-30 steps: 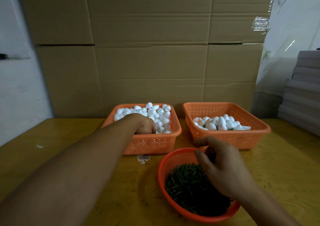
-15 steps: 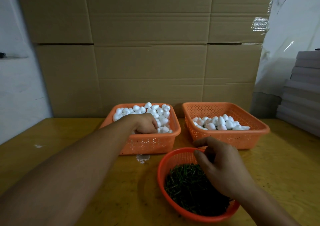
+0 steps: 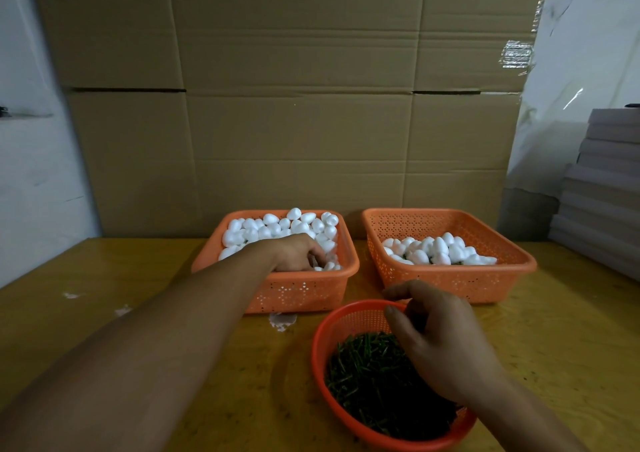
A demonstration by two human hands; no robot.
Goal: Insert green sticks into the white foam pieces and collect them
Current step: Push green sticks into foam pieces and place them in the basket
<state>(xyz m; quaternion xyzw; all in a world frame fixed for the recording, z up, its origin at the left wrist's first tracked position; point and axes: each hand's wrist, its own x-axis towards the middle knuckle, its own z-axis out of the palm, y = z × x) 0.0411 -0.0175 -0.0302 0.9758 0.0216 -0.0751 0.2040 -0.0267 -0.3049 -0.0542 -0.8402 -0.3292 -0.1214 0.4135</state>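
Observation:
The left orange basket (image 3: pixel 304 292) is heaped with plain white foam pieces (image 3: pixel 277 226). My left hand (image 3: pixel 294 254) reaches into its near right corner, fingers curled down among the pieces; whether they hold one is hidden. The right orange basket (image 3: pixel 450 283) holds a smaller pile of foam pieces (image 3: pixel 436 250), with bits of green showing under them. A round red bowl (image 3: pixel 346 320) in front is full of green sticks (image 3: pixel 374 379). My right hand (image 3: pixel 440 344) hovers over the bowl's far right side, fingers loosely bent, thumb and forefinger apart with nothing visible between them.
Everything stands on a yellow wooden table (image 3: pixel 104 299). A wall of cardboard boxes (image 3: pixel 294 122) rises right behind the baskets. A stack of grey boards (image 3: pixel 602 191) sits at the right edge. Small white foam scraps (image 3: pixel 282 321) lie in front of the left basket.
My left hand has worked a little to the right and deeper into the foam pieces. My right hand has stayed almost still over the bowl.

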